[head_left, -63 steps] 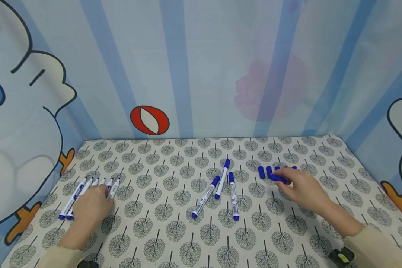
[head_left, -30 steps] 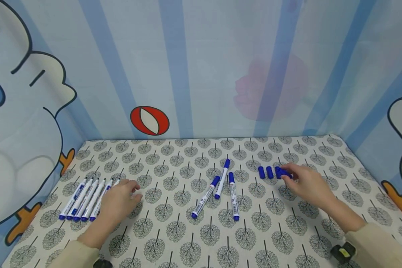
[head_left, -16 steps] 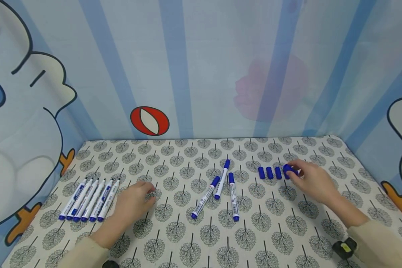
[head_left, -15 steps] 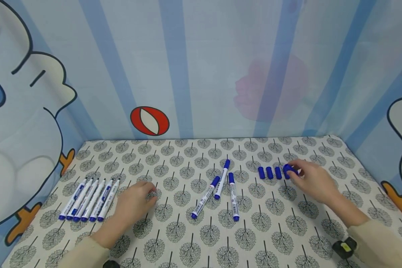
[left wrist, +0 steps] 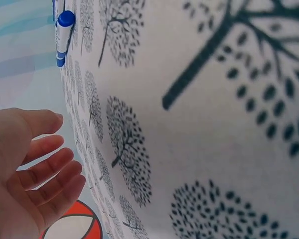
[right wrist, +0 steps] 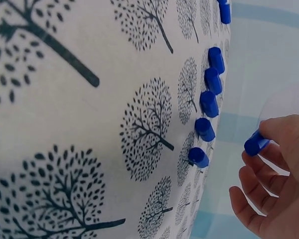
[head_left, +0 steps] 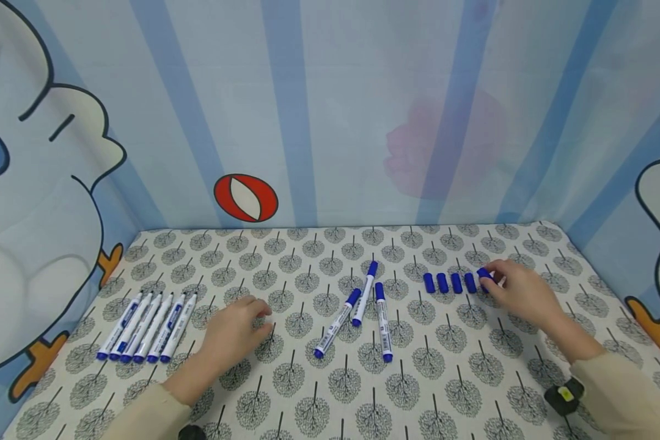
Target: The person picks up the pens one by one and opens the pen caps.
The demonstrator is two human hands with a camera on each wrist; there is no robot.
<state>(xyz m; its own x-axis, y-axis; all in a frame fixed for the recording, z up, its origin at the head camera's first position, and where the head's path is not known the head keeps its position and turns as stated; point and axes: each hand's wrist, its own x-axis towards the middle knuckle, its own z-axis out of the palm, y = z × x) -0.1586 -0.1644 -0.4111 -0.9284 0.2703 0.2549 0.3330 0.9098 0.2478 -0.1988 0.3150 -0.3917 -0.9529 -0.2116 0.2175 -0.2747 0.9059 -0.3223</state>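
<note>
My right hand [head_left: 522, 293] pinches a blue marker cap [right wrist: 256, 143] between thumb and index finger, at the right end of a row. Several other blue caps [head_left: 442, 283] stand side by side there on the cloth. My left hand [head_left: 236, 327] holds nothing, its fingers [left wrist: 45, 169] loosely bent above the cloth. Left of it, several uncapped whiteboard markers [head_left: 154, 327] lie in a slanted row, dark tips pointing away and blue ends towards me. Between the hands lie three capped markers, one upper [head_left: 365, 293], one left [head_left: 337, 324] and one right [head_left: 384, 322].
A cloth with tree prints [head_left: 308, 403] covers the table. Behind it hangs a light blue striped curtain [head_left: 341, 122] with cartoon shapes, meeting the table's back edge and both sides.
My left hand has moved off the uncapped markers to the right, uncovering them. The right hand has shifted rightwards along the caps, so more of their row shows.
</note>
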